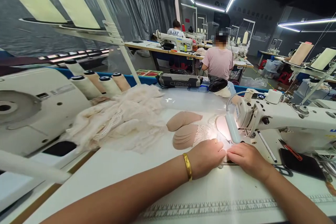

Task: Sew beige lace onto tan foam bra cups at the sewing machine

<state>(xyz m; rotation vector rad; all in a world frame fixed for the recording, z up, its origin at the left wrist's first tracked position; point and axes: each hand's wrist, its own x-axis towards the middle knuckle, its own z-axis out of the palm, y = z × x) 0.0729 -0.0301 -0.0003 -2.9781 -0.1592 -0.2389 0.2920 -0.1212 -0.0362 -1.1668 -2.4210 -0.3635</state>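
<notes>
My left hand (207, 157), a gold bangle at its wrist, is closed with its fingertips pinched on pale lace fabric (211, 129) just in front of the sewing machine (265, 113). Almost touching it, my right hand (248, 159) also has its fingers pressed together at the edge of the same fabric. What lies between the fingertips is mostly hidden. A lit lamp (232, 127) on a bent neck glares over the spot by the needle. Left of the hands lie beige oval pads (185, 136), several overlapping, with lace beside them.
A heap of cream lace cloth (126, 119) covers the table's left. Thread cones (86, 85) stand behind it. At right lie a white pen (267, 147), a red-handled tool (290, 149) and a dark flat object (301, 163). A ruler strip (210, 209) runs along the front. People work farther back.
</notes>
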